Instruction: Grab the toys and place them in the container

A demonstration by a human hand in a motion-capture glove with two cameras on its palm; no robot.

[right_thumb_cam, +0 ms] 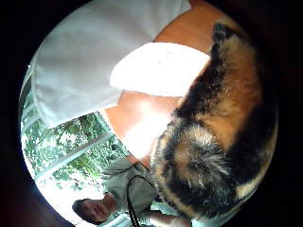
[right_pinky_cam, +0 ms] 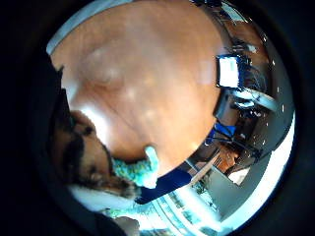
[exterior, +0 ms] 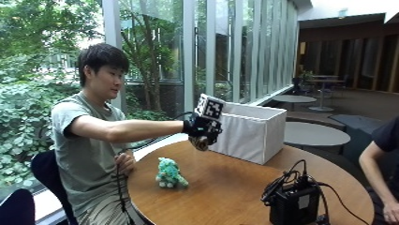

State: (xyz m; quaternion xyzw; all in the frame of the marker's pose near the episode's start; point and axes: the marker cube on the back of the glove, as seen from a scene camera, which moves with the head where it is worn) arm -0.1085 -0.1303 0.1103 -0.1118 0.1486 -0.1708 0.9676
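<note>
In the outside view my gloved right hand (exterior: 201, 130) is raised over the round wooden table (exterior: 237, 187), just beside the near wall of the white fabric container (exterior: 254, 130). It grips a brown and black furry toy (exterior: 201, 142), which fills much of the thumb side palm view (right_thumb_cam: 218, 137) and shows at the edge of the little finger side view (right_pinky_cam: 86, 157). A teal plush toy (exterior: 169, 173) sits upright on the table below and toward the person; it also shows in the little finger side view (right_pinky_cam: 140, 169). The container's white wall (right_thumb_cam: 161, 68) is close to the palm.
A black device with cables (exterior: 293, 202) stands on the table's near right part. The person's bare left hand (exterior: 124, 164) rests at the table edge. Another person's arm (exterior: 380, 159) is at the right edge. Glass windows stand behind.
</note>
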